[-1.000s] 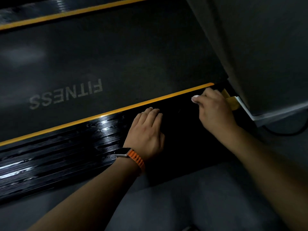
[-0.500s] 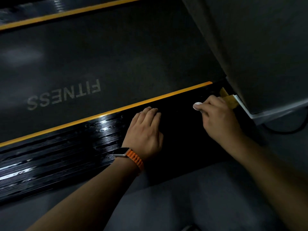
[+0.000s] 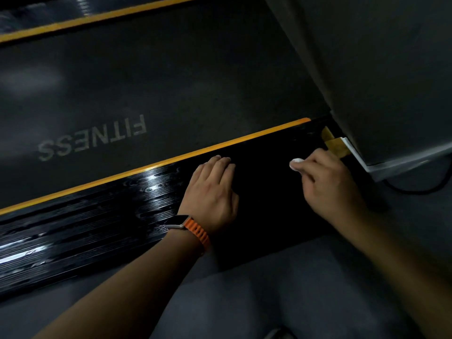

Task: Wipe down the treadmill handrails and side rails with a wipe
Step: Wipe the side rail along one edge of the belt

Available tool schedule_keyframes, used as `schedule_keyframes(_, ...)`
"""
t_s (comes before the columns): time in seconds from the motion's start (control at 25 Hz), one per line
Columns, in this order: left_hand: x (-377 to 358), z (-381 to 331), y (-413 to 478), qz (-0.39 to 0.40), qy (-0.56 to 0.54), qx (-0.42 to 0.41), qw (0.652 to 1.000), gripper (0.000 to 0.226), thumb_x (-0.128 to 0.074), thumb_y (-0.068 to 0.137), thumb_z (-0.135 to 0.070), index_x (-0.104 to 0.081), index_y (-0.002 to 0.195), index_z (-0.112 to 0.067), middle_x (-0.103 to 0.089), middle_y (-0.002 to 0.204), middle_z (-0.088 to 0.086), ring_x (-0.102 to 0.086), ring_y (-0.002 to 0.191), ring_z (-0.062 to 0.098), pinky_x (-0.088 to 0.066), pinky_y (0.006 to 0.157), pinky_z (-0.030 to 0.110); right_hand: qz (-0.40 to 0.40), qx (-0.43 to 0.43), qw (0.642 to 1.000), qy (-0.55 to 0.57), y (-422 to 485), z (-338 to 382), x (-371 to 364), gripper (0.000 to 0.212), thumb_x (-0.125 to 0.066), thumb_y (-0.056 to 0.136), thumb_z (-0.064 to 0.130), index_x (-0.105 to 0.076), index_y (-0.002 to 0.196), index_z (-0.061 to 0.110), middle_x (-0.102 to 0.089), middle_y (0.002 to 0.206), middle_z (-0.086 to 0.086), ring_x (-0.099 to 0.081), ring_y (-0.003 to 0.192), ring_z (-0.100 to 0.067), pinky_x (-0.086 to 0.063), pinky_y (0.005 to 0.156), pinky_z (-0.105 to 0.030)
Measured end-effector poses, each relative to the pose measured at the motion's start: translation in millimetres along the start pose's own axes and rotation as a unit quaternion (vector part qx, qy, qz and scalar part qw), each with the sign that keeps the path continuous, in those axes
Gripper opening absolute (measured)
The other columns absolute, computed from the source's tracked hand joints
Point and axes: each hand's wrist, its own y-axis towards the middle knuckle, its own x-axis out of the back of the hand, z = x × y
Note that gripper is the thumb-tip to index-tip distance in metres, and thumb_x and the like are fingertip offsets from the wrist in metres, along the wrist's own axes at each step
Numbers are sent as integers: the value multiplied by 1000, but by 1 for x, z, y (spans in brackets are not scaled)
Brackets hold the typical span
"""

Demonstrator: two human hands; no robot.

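Note:
The near side rail (image 3: 85,216) of the treadmill is glossy black and ribbed, with a yellow stripe along its far edge. My left hand (image 3: 212,192), with an orange-strapped watch on the wrist, rests flat on the rail, fingers straight. My right hand (image 3: 327,182) is further right on the same rail, its fingers curled round a small white wipe (image 3: 296,163). Only a corner of the wipe shows past the fingertips.
The dark belt (image 3: 146,89) printed FITNESS lies beyond the rail, and a second yellow-striped rail (image 3: 97,18) runs along the far side. The grey motor cover (image 3: 379,81) rises at the right. A yellow sticker (image 3: 335,143) and a black cable (image 3: 415,189) sit near it.
My right hand with the wipe has slid along the rail toward me and leftward, away from the yellow sticker. My left hand has stayed in place.

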Motion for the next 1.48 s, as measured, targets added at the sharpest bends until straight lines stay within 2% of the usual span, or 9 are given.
schedule_keyframes(0.12,1,-1,0,6,2,4,1000,59,-41,92,-34,-53,142,-6,-51,149,13,-40,144,32,-36,117,53,13,36,999,-1,-8,5,-1,28,-68,82,-10,-76,103,5,-58,89,-7,-55,84,-25,-52,73,-39)
schedule_keyframes(0.24,1,0,0,3,3,3,1000,58,-42,93,-34,-53,142,-6,-51,149,13,-39,144,32,-35,118,51,-9,1,1000,-2,-9,3,0,25,-68,83,-9,-76,102,5,-60,88,-8,-55,84,-27,-51,71,-43)
schedule_keyframes(0.36,1,-1,-1,1,4,3,1000,57,-43,92,-32,-54,141,-5,-52,148,14,-40,144,32,-35,118,51,5,23,1000,5,-16,9,-1,23,-67,84,-7,-75,102,4,-59,89,-6,-55,83,-23,-51,71,-37)
schedule_keyframes(0.72,2,-1,0,-5,2,2,1000,56,-42,93,-32,-55,140,-5,-53,147,15,-42,142,33,-36,118,50,7,-5,1000,17,-8,17,-5,19,-69,85,-1,-76,101,6,-60,89,-4,-56,83,-21,-51,70,-35)
schedule_keyframes(0.92,1,-2,0,0,4,5,1000,56,-42,93,-33,-54,141,-5,-52,148,14,-40,144,32,-35,119,50,-26,-130,990,41,43,4,1,25,-54,100,13,-72,118,9,-66,113,-7,-62,105,-22,-50,92,-32)
schedule_keyframes(1.08,0,-1,0,2,5,1,1000,58,-41,93,-34,-53,142,-5,-52,148,14,-40,144,32,-34,119,50,18,-175,978,-111,66,-6,-6,38,-38,106,27,-62,131,11,-57,133,-13,-52,124,-29,-40,106,-38)
schedule_keyframes(1.2,0,-1,0,2,4,2,1000,58,-41,93,-33,-53,142,-5,-51,149,14,-39,144,32,-33,119,49,56,-172,980,-83,73,7,-12,28,-48,102,13,-67,122,7,-58,121,-18,-55,113,-37,-46,98,-47)
schedule_keyframes(1.4,0,-1,1,1,4,1,1000,61,-41,90,-34,-54,141,-4,-53,147,16,-41,143,34,-35,118,51,95,-20,995,-33,68,58,-43,17,-54,96,8,-70,100,5,-53,98,-11,-55,90,-31,-50,78,-43)
schedule_keyframes(1.48,1,-1,0,1,2,-1,1000,60,-41,91,-34,-54,141,-4,-53,147,15,-41,143,34,-35,118,51,53,-53,996,-37,71,42,-30,19,-54,97,9,-72,103,7,-58,100,-14,-59,92,-33,-51,80,-41)
